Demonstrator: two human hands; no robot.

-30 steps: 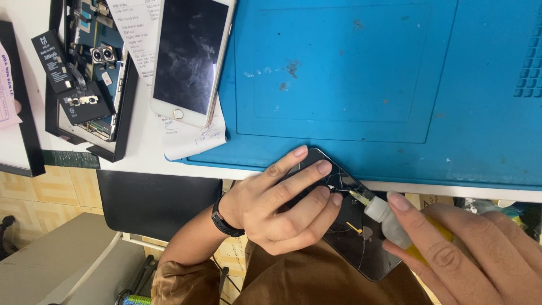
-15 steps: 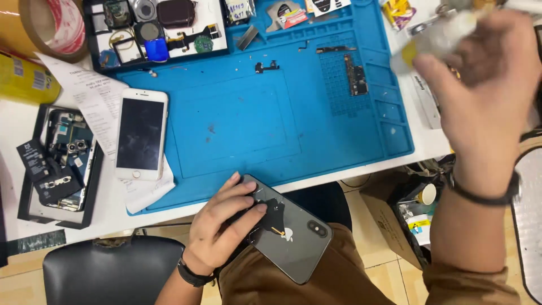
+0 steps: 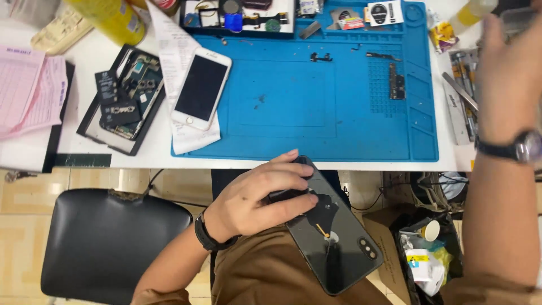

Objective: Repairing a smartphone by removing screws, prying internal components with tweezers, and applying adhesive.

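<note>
White bench edge hides nothing; left hand grips dark phone, long axis diagonal; right hand blurred, grip unclear.

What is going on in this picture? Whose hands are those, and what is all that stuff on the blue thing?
The camera sits on a person's head and looks down, so you see that person's own two hands. The left hand grips a dark phone, lying back side up over the lap, at the edge of the white table. The right hand, with a watch on its wrist, reaches up toward the tools at the table's right side; it is too blurry to tell if it holds anything. The blue thing is a work mat with small phone parts on it. To its left lie a white phone and an opened phone. A black chair stands below.
</note>
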